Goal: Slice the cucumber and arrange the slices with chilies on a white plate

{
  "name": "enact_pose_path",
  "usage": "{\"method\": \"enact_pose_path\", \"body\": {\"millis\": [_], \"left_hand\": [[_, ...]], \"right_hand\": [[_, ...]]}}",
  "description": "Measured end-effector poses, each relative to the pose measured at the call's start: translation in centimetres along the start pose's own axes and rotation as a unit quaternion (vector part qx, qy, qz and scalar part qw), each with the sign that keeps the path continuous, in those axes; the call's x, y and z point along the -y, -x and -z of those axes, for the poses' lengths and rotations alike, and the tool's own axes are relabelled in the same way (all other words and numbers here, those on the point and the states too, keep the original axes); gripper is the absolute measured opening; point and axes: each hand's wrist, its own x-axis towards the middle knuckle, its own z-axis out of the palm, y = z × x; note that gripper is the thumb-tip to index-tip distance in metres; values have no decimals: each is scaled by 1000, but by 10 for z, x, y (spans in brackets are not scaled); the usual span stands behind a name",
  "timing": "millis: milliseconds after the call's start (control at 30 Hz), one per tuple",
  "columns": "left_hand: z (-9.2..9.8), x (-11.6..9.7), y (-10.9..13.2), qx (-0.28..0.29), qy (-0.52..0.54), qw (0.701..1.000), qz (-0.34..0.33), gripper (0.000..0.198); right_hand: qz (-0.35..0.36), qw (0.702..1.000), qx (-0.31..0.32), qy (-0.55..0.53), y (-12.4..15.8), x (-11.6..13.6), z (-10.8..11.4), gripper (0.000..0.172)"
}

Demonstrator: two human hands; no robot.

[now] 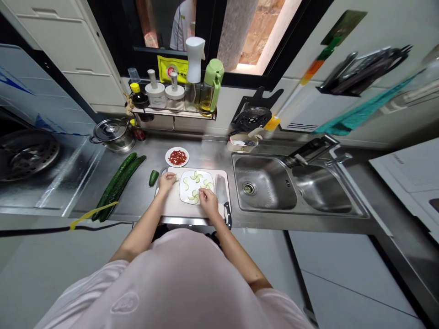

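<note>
A white square plate [183, 193] lies on a pale cutting board [171, 209], with thin cucumber slices [196, 176] arranged on it in small curved clusters. My left hand [166, 183] is closed at the plate's left side, with a bit of pale green cucumber slice showing at its fingertips. Over the plate's lower right edge, my right hand [208, 202] has its fingers pinched together; whatever they hold is too small to make out. A kitchen knife [221, 188] rests along the board's right edge, its black handle toward me.
A cut cucumber piece [153, 177] and long whole cucumbers [120, 183] lie to the left. Behind the board stands a plate of chopped red pieces [177, 157]. A steel pot [115, 135] is at back left; a double sink [265, 183] is right. A yellow-tipped cable [92, 212] crosses the lower left.
</note>
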Motion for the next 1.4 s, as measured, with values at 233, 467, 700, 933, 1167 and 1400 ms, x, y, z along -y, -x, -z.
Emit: {"method": "enact_pose_path", "body": {"millis": [233, 467, 700, 933, 1167, 1400], "left_hand": [[16, -60, 29, 121, 212, 970, -17, 39], [31, -116, 67, 188, 242, 951, -43, 35], [35, -130, 79, 207, 251, 944, -60, 31], [33, -130, 82, 219, 256, 939, -67, 34], [27, -116, 78, 240, 311, 919, 36, 47], [21, -115, 88, 384, 325, 848, 170, 65]], "right_hand": [[11, 997, -39, -69, -25, 24, 14, 28], [34, 978, -44, -201, -58, 70, 40, 27], [90, 967, 13, -240, -59, 98, 52, 23], [100, 966, 19, -238, -58, 98, 52, 21], [97, 957, 27, -272, -64, 108, 66, 21], [90, 945, 23, -314, -67, 112, 68, 22]]}}
